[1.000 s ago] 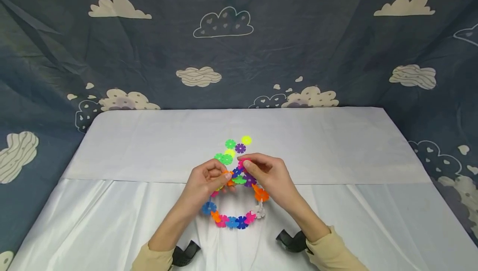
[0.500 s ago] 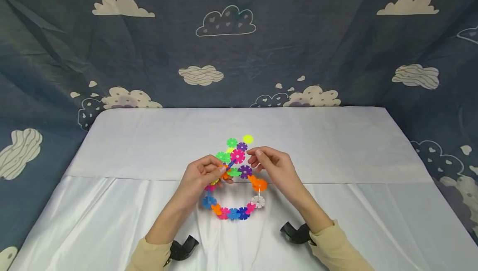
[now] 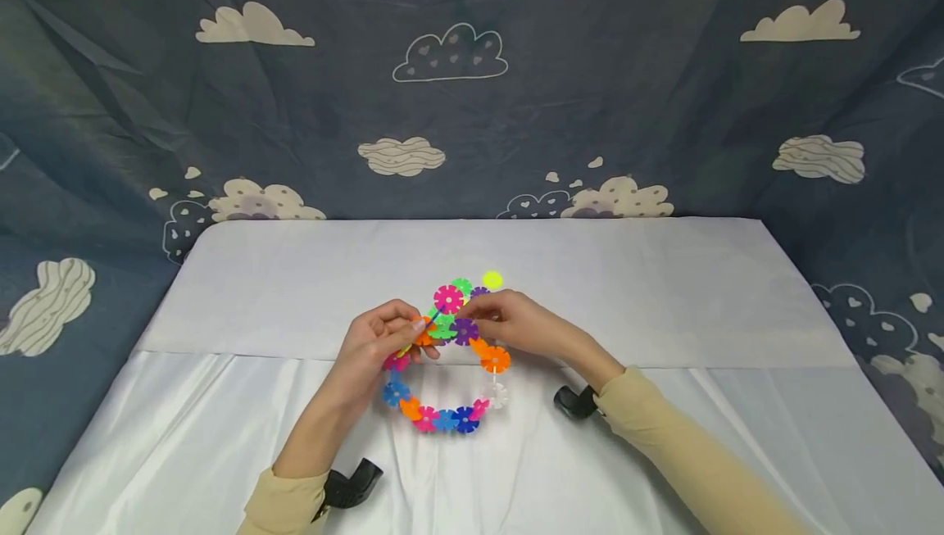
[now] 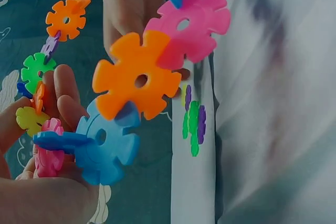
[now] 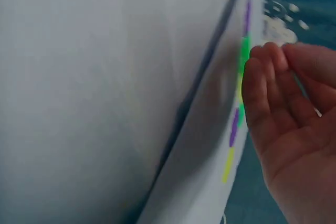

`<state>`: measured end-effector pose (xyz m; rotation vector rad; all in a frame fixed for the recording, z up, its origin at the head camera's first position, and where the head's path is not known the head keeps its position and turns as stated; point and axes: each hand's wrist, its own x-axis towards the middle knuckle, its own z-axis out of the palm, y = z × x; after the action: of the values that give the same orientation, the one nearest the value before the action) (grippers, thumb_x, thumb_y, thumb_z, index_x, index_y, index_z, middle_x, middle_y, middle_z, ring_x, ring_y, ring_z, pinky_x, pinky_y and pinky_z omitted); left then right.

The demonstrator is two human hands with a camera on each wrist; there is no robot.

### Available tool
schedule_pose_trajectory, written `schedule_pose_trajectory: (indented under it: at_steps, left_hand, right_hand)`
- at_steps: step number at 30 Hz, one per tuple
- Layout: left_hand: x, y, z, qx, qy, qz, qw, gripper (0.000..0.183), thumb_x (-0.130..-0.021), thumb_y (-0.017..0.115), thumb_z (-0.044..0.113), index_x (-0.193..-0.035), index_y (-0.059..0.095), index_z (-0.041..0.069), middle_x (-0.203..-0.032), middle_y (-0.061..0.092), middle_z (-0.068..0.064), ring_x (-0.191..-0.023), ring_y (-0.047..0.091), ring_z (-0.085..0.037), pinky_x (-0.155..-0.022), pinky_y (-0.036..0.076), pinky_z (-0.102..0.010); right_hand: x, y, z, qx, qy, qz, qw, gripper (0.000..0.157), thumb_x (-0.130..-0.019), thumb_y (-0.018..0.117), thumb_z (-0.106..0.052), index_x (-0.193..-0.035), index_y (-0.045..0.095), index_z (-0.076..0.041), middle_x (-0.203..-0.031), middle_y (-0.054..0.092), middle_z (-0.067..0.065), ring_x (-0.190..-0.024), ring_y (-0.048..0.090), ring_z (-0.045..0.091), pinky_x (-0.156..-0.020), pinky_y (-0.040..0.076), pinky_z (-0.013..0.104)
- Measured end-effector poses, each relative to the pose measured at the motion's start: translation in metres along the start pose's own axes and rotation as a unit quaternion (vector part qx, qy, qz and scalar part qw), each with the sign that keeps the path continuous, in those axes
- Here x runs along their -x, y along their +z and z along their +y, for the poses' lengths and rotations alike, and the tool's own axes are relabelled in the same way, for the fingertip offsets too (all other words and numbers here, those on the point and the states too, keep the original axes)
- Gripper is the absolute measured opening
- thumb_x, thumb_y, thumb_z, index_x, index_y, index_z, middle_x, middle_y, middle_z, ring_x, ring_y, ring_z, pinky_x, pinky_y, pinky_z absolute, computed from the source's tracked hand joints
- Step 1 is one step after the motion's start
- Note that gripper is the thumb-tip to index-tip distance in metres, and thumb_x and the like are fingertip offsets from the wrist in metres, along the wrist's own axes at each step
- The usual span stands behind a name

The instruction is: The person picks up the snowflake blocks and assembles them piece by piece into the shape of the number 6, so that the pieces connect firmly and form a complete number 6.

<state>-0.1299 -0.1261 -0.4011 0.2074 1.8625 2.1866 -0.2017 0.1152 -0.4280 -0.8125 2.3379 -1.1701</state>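
pinching flower-disc ring in left hand, apparently steadying it above white cloth; hovering with right hand near loose discs, with fingers loosely bent, holding nothing visible.

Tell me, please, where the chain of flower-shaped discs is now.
In the head view, the chain of flower-shaped discs is below and slightly left of centre, its upper left gripped by the left hand, the right hand near its upper right.
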Motion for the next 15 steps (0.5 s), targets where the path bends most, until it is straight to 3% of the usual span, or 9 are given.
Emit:
schedule_pose_trajectory:
  at_steps: [3, 7, 11, 15]
  left_hand:
    - [0.000, -0.002, -0.001, -0.001, 0.002, 0.001, 1.0000, 0.017, -0.098, 0.059, 0.013, -0.101, 0.056, -0.003, -0.078, 0.071, -0.012, -0.067, 0.067, -0.023, -0.071, 0.051, -0.037]
    - [0.000, -0.003, -0.002, 0.000, 0.004, 0.004, 1.0000, 0.017, -0.098, 0.058, 0.013, -0.101, 0.055, -0.004, -0.078, 0.070, -0.012, -0.066, 0.066, -0.023, -0.071, 0.051, -0.036]
    - [0.000, -0.004, -0.002, 0.004, 0.006, 0.003, 1.0000, 0.017, -0.098, 0.058, 0.012, -0.101, 0.055, -0.004, -0.078, 0.070, -0.012, -0.068, 0.068, -0.024, -0.070, 0.052, -0.035]
    - [0.000, -0.004, -0.001, 0.009, 0.005, 0.004, 0.9999, 0.018, -0.098, 0.059, 0.013, -0.100, 0.057, -0.005, -0.077, 0.070, -0.012, -0.068, 0.068, -0.022, -0.067, 0.053, -0.034]
  right_hand:
    - [-0.014, 0.002, 0.005, 0.038, -0.016, -0.038, 0.998, 0.037, -0.092, 0.055, 0.004, -0.122, 0.069, -0.012, -0.099, 0.064, -0.003, -0.082, 0.055, 0.015, -0.071, 0.049, 0.024]
    - [-0.027, 0.005, 0.008, 0.066, -0.030, -0.077, 0.994, 0.048, -0.089, 0.053, 0.010, -0.126, 0.068, -0.016, -0.101, 0.064, -0.004, -0.081, 0.051, 0.014, -0.071, 0.045, 0.024]
    - [-0.034, 0.007, 0.006, 0.098, -0.036, -0.091, 0.990, 0.048, -0.091, 0.053, 0.009, -0.127, 0.068, -0.019, -0.119, 0.065, -0.007, -0.100, 0.057, 0.013, -0.091, 0.048, 0.028]
    - [-0.036, 0.009, 0.002, 0.129, -0.022, -0.090, 0.987, 0.039, -0.093, 0.061, 0.003, -0.125, 0.068, -0.018, -0.120, 0.065, -0.006, -0.109, 0.057, 0.013, -0.100, 0.045, 0.032]
